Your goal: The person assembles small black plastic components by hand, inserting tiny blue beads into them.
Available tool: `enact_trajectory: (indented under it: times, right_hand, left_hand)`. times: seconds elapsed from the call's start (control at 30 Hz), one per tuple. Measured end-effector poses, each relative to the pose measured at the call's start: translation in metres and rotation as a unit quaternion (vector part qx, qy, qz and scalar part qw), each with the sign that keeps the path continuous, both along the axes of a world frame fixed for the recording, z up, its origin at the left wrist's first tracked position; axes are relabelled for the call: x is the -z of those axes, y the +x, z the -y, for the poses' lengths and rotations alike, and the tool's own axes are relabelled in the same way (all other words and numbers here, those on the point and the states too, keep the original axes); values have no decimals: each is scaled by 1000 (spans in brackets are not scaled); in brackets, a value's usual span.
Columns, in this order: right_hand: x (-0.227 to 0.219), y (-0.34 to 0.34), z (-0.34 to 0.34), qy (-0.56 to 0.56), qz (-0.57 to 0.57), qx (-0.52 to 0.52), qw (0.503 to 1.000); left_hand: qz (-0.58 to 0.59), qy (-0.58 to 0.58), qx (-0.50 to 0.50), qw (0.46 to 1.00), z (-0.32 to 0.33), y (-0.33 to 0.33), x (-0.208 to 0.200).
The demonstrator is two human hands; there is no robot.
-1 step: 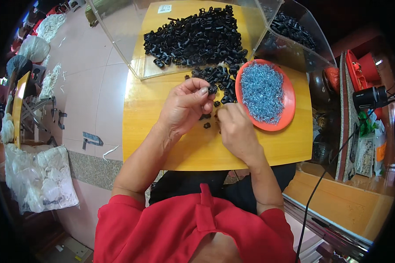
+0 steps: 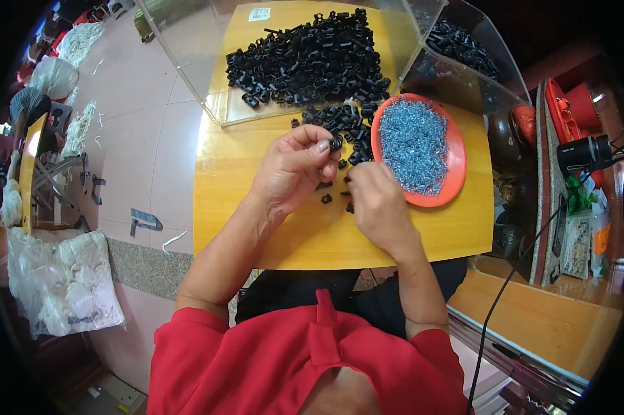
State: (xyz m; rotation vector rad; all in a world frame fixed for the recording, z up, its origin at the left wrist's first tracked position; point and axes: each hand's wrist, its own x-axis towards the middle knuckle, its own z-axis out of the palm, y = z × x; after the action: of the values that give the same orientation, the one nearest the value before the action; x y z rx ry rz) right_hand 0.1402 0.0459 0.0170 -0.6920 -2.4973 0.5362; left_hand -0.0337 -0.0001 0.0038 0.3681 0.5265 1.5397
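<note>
Between the thumb and fingertips of my left hand (image 2: 289, 166) is a small black plastic part (image 2: 336, 143), raised above the yellow table (image 2: 305, 238). My right hand (image 2: 381, 207) is just to the right, its fingers curled together and slightly blurred. What its fingertips hold, if anything, is hidden. A few loose black pieces (image 2: 326, 198) lie on the table between my hands. Beyond them spreads a small heap of black parts (image 2: 357, 128). A red oval plate (image 2: 457, 166) full of small shiny bluish-silver pieces (image 2: 414, 145) stands right of my right hand.
A clear plastic box (image 2: 208, 111) lies across the far side of the table, around a large pile of black plastic parts (image 2: 308, 59). A black camera-like device (image 2: 584, 153) with a cable is at the right. Plastic-wrapped white bundles (image 2: 69, 280) lie at the left.
My right hand has shifted slightly to the right, uncovering more of the small black pieces by its fingertips. My left hand keeps its grip on the black part.
</note>
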Motion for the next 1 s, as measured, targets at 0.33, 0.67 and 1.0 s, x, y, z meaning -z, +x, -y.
enact_trajectory:
  times: [0.33,0.67,1.0]
  right_hand:
    - [-19,29,-12,-477,-266,44,836]
    - [-20,28,-10,-517,-289,23,806]
    - [-25,26,-4,-501,-239,44,830]
  left_hand:
    - [-30,-36,111,993,4,17,5]
    - [-99,-30,118,988,6,20,5]
    - [-156,-39,108,981,8,22,-1]
